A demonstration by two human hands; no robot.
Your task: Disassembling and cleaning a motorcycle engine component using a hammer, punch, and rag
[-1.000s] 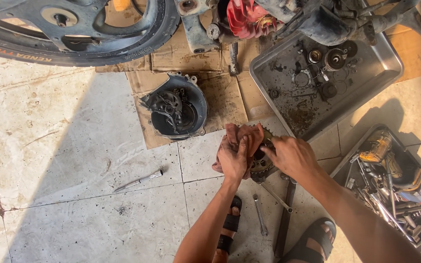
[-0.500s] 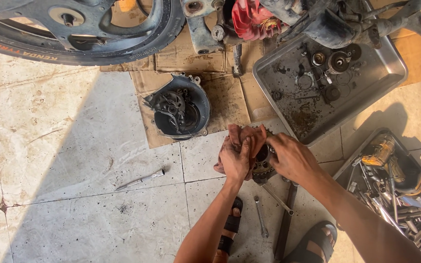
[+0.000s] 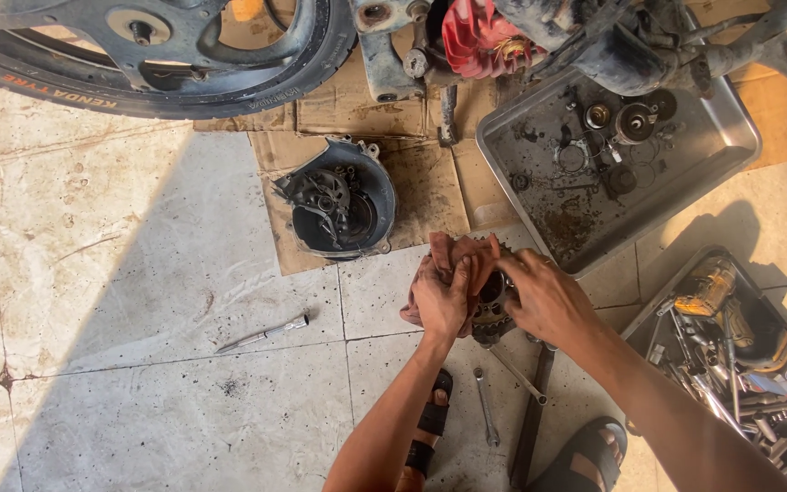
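Note:
My left hand point(image 3: 439, 296) presses a reddish rag point(image 3: 453, 255) against a dark round metal engine part point(image 3: 491, 305) held between both hands. My right hand point(image 3: 544, 296) grips that part from the right side, fingers over its top. The part is mostly hidden by the hands and rag. Both hands hover above the tiled floor, in front of my sandalled feet point(image 3: 585, 451).
A grey engine cover point(image 3: 339, 200) lies on cardboard point(image 3: 421, 187) ahead. A metal tray point(image 3: 726, 128) with small parts sits right of it. A tool tray point(image 3: 730, 346) is at the far right. A wheel point(image 3: 166, 64) spans the top left. Wrenches point(image 3: 261, 335) lie on the floor.
The hands and part have stayed in nearly the same place. The rag and fingers have shifted slightly over the part.

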